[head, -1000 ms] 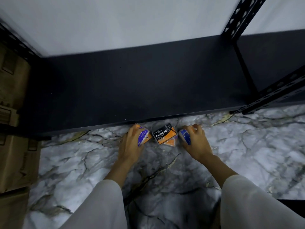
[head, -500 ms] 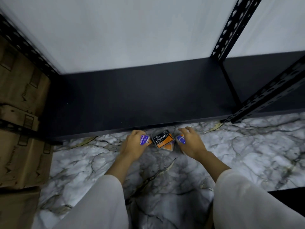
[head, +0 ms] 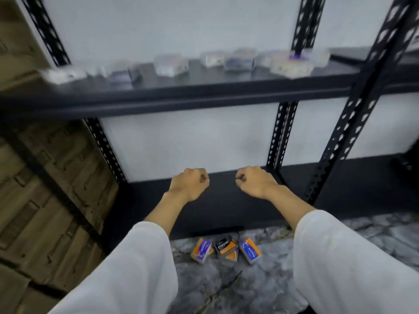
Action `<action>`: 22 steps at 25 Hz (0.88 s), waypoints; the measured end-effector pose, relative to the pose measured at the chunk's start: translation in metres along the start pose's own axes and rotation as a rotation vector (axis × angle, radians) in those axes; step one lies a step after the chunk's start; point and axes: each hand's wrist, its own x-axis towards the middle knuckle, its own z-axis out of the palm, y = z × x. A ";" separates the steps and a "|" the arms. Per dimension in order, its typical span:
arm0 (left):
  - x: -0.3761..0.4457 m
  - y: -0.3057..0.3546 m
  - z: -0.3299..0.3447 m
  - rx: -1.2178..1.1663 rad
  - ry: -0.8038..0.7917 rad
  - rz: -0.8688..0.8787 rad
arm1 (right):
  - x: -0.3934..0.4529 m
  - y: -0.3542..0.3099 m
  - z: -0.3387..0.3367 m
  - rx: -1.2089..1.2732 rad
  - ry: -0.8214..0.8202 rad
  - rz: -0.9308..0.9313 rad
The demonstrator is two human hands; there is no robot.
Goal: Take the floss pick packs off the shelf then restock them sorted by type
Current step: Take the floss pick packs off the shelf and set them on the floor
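Note:
Three floss pick packs lie on the marble floor by the shelf's foot: an orange-and-purple pack (head: 202, 249) at the left, a black Charcoal pack (head: 224, 244) in the middle, and an orange-and-blue pack (head: 249, 250) at the right. My left hand (head: 190, 182) and my right hand (head: 255, 181) hover above them in front of the bottom shelf, both curled into loose fists with nothing in them. Several clear packs (head: 171, 65) sit blurred along the upper black shelf (head: 181, 99).
Black perforated uprights (head: 347, 123) frame the shelving. Stacked cardboard boxes (head: 45, 189) fill the left side. The bottom shelf board (head: 226, 207) is dark and bare. A marble floor (head: 226, 286) runs below.
Both hands let go of the packs on the floor and rose, closing into fists. The view tilted up, so the upper shelf with its clear packs came into sight.

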 end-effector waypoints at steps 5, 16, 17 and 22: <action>-0.014 0.050 -0.106 0.031 0.191 0.101 | -0.022 -0.045 -0.109 -0.069 0.176 -0.066; 0.066 0.081 -0.212 -0.010 0.521 0.163 | 0.031 -0.060 -0.228 -0.065 0.596 -0.148; 0.079 0.074 -0.212 0.002 0.536 0.141 | 0.041 -0.054 -0.229 -0.107 0.625 -0.128; 0.130 0.028 -0.205 0.243 0.523 0.010 | 0.074 -0.012 -0.225 -0.225 0.659 0.014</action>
